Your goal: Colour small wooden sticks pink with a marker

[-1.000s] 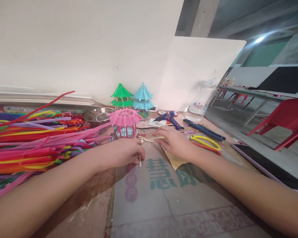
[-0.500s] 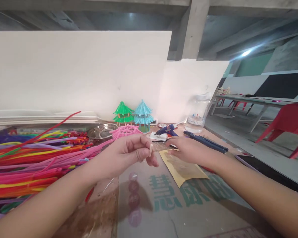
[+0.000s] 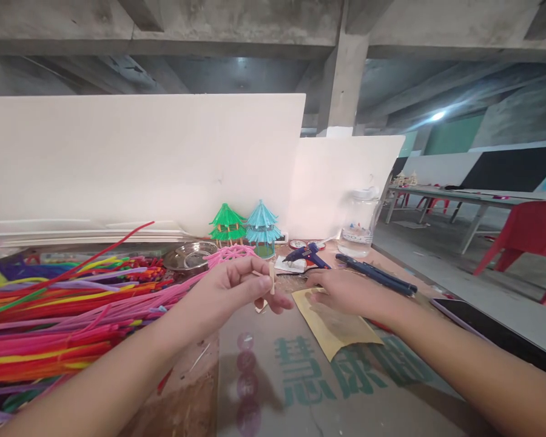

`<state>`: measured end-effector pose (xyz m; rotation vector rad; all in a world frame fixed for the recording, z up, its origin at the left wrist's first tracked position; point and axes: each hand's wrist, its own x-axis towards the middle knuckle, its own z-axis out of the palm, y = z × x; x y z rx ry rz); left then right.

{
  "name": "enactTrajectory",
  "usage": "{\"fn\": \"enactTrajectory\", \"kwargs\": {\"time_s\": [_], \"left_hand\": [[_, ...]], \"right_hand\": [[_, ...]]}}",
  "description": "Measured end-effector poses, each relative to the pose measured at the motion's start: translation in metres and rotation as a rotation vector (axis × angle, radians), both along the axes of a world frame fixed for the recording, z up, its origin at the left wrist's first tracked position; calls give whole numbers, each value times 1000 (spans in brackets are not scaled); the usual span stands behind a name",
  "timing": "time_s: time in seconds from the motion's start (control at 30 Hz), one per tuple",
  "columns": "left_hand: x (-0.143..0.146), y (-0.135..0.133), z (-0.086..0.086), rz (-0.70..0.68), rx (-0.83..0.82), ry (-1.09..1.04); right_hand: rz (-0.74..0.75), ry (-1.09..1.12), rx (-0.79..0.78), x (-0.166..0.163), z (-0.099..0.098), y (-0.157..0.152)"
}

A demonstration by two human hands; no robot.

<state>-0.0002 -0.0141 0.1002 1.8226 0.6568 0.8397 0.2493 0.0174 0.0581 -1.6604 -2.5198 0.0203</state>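
My left hand pinches a small pale wooden stick upright between thumb and fingers, above the grey printed board. Just below these fingers lies another small pale piece, partly hidden. My right hand rests on the upper edge of a yellow sheet that looks like sandpaper, its fingers stretched out and a little apart. Beyond my left hand a pink pipe-cleaner piece stands partly covered, in front of a green pavilion model and a light blue one.
Bundles of coloured pipe cleaners fill the left side. A metal bowl, a blue glue gun, a dark long-handled tool and a clear jar stand farther back. A dark phone-like slab lies at right.
The view has tilted up, so the scene sits lower in the picture. The wooden stick in my left hand now shows more upright. My right hand stays on the yellow sheet.
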Motion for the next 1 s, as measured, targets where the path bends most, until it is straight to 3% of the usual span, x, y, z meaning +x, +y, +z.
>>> {"fn": "enactTrajectory", "kwargs": {"time_s": [0.2, 0.27, 0.37, 0.47, 0.6, 0.7, 1.0], "left_hand": [[1, 3, 1, 38, 48, 74], [2, 6, -6, 145, 141, 294], [3, 15, -26, 394, 456, 890], [2, 25, -48, 431, 548, 1039], [1, 31, -59, 416, 590, 1112], [3, 25, -56, 404, 627, 1125], [7, 10, -44, 405, 680, 1091]], "right_hand": [[-47, 1, -31, 2, 2, -1], [-23, 14, -54, 7, 1, 2], [76, 17, -119, 17, -2, 10], [130, 4, -213, 25, -6, 18], [185, 28, -258, 28, -8, 22], [243, 84, -259, 26, -10, 22], [188, 72, -243, 13, -7, 14]]}}
